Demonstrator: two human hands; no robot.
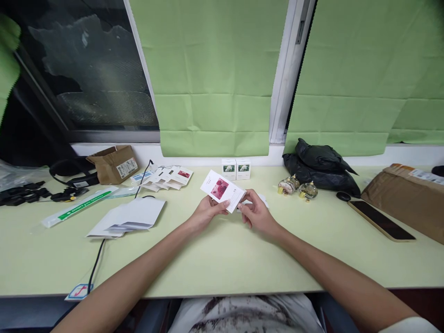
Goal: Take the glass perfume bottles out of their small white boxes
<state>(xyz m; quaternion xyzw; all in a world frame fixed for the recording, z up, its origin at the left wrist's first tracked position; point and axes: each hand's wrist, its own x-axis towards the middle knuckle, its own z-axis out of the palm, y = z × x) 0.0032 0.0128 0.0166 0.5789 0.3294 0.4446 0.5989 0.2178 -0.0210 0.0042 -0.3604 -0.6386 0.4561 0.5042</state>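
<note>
Between my two hands, above the middle of the table, is a small white carton point(222, 190) with a red flower picture, tilted and apparently flat. My left hand point(207, 213) grips its lower left edge, thumb on the front. Fingers of my right hand point(257, 212) close on its right end. Part of another white piece point(262, 200) shows behind my right hand, mostly hidden. Beyond the carton, two small white boxes point(229, 169) with white flower pictures stand side by side. Several flat white cartons point(166, 177) with flower pictures lie fanned out at the back left.
White folded sheets point(128, 215), a black cable point(98, 259) and an opened brown box point(116, 165) are on the left. To the right are two ornate glass bottles point(308, 190), a black plastic bag point(321, 169), a phone point(379, 220) and a brown parcel point(407, 199).
</note>
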